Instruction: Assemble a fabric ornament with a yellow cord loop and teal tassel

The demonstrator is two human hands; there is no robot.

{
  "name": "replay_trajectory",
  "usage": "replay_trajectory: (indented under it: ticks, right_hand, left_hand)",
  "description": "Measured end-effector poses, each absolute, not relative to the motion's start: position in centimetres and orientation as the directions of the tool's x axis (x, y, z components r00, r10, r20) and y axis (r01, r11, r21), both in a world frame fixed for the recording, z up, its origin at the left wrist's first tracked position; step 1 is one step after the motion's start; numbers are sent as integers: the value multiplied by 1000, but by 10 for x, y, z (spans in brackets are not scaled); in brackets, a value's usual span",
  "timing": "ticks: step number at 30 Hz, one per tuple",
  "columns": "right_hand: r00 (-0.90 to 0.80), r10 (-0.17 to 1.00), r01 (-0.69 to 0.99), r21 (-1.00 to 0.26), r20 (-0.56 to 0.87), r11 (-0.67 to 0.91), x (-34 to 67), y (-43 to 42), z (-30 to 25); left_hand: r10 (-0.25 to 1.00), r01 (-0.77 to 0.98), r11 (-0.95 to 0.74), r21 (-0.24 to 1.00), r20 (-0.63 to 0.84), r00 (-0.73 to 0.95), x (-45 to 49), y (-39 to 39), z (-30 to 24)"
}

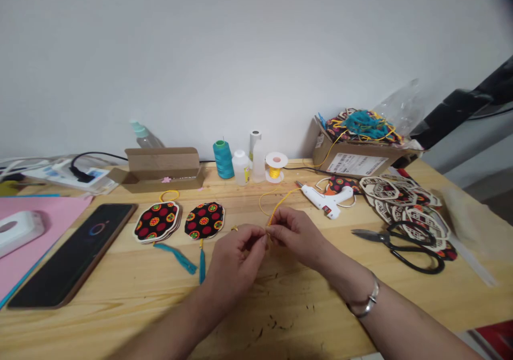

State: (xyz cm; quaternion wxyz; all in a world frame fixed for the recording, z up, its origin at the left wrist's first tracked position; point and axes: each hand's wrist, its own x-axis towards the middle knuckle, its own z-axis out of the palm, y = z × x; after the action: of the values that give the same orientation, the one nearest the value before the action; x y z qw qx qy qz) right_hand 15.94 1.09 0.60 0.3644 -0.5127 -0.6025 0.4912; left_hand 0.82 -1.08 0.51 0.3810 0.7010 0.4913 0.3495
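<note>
Both my hands meet over the middle of the wooden table (pixel 256 317). My left hand (pixel 236 258) and my right hand (pixel 296 234) are closed in a pinch on a thin yellow cord (pixel 276 208), which runs back to a small white spool (pixel 276 165). A silver bangle circles my right wrist. Left of my hands lie two black flower-patterned fabric ornaments (pixel 157 220) (pixel 204 220) with teal tassels.
A phone (pixel 76 250) lies at the left beside pink paper (pixel 44 216). A white glue gun (pixel 324 197), black scissors (pixel 404 245) and a pile of patterned pieces (pixel 404 194) sit at the right. Behind them are a teal thread cone (pixel 223 158), bottles and two cardboard boxes (pixel 160 167) (pixel 352 157).
</note>
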Motion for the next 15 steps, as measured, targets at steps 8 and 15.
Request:
replay_trajectory:
  ticks: [8, 15]
  right_hand:
    - [-268, 962, 211, -977, -54, 4, 161, 11, 7]
    - [-327, 943, 157, -988, -59, -8, 164, 13, 9]
  left_hand:
    - [938, 78, 204, 976, -218, 268, 8, -2, 8]
    - [913, 155, 204, 967, -245, 326, 1, 4, 10]
